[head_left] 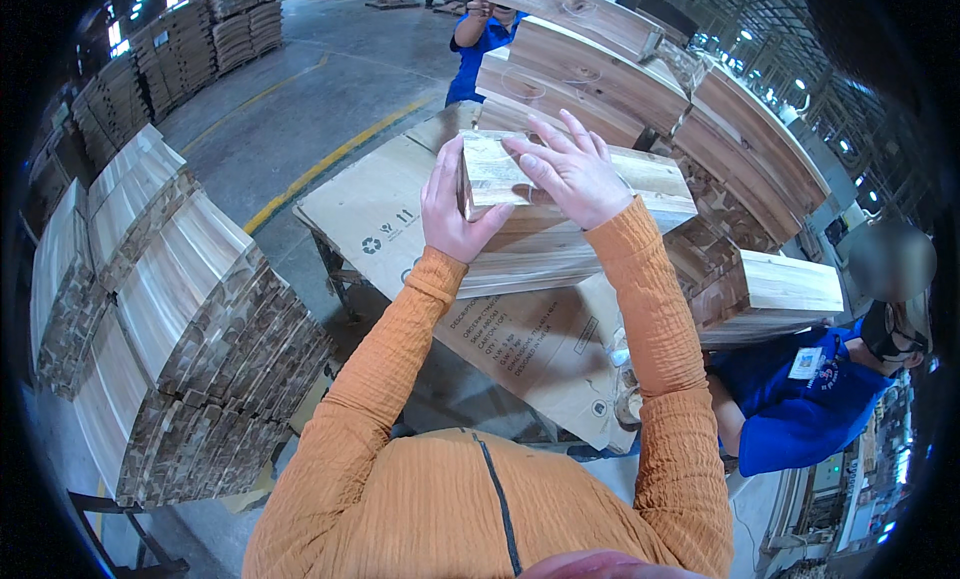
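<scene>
Two bare hands worked at one stack of wooden boards (560, 254) on one cardboard-covered bench (380, 214); the boards within it overlapped too closely to count. The stack lay in front of the person, its long axis running from left to right with a slight slant downward in view, one end toward the left hand (462, 209) and the other pointing right, past the right forearm. The left hand was open, its thumb well apart from the fingers, set around the near left corner, with the fingers along the end and the thumb by the near side. The right hand (575, 176) was spread, its fingers fanned over the top of the stack near that same end; how hard either hand pressed could not be told. Two co-workers in blue stood close by: one co-worker (466, 74) beyond the bench with a raised hand at the end of a large board pile (590, 64), the other co-worker (810, 409) at the right, beside a smaller board pile (790, 282). At least two tall piles of boards (190, 279) stood left of the bench, near a yellow floor line (340, 159).
</scene>
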The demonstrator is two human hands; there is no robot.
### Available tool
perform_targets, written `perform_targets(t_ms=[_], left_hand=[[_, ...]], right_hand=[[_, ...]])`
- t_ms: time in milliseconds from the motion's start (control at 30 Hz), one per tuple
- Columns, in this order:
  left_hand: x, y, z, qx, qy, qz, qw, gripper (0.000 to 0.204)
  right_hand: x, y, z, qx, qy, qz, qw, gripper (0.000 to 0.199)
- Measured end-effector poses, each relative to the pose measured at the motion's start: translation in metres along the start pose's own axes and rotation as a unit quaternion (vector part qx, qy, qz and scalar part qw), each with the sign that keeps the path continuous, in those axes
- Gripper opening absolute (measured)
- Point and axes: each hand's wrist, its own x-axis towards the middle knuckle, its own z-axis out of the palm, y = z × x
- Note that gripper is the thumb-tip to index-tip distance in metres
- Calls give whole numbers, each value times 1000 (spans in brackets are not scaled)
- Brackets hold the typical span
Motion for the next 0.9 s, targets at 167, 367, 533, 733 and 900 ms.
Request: perform_targets(t_ms=[167,367,533,733,900], left_hand=[[2,4,0,6,-7,2,1000,84],[-5,0,1,-10,3,-42,999,95],[-4,-1,1,22,4,-37,999,101],[-6,-2,0,0,-16,-37,999,99],[-7,2,7,-54,-4,-48,997,96]], right_hand=[[-8,10,-3,-15,-6,-19,1000,46],[2,-4,2,-24,33,-24,999,47],[4,-27,9,-26,43,-78,996,48],[-3,-9,-2,-69,29,-27,997,49],[-10,-4,-7,-50,30,-4,998,47]])
